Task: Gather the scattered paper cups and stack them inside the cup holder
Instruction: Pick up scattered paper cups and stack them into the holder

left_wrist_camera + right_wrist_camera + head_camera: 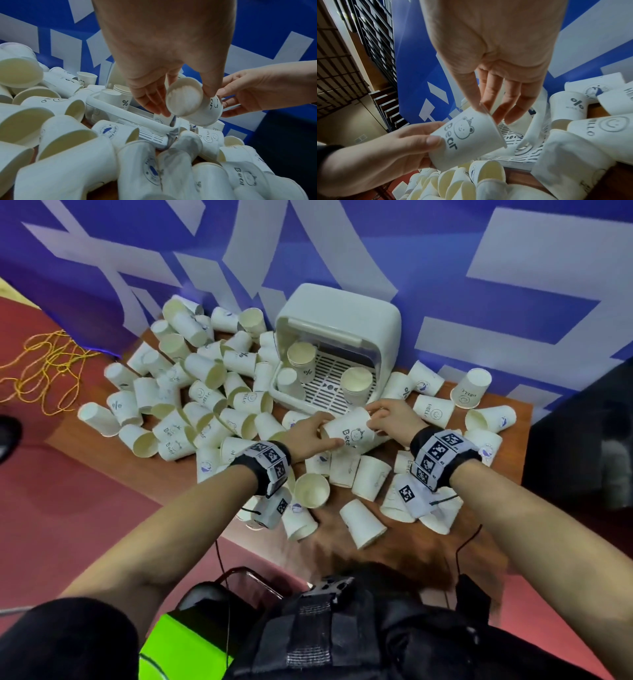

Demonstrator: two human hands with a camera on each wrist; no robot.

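A white paper cup printed "Bear" (347,433) lies on its side in the air just in front of the cup holder (342,313), held by both hands. My left hand (318,434) grips its base end between thumb and fingers (181,100). My right hand (376,416) pinches its rim (489,112), thumb outside and fingers at the mouth. The Bear cup (467,138) points its mouth to the right. On the holder's slotted tray (325,402) stand a stack of cups (301,357), a second stack (356,383) and one upside-down cup (287,380).
Several loose cups lie heaped on the wooden table (493,412), most to the left of the holder (191,392), others under my wrists (363,522) and to the right (489,419). A blue and white wall backs the table. A yellow cord (44,364) lies on the red floor.
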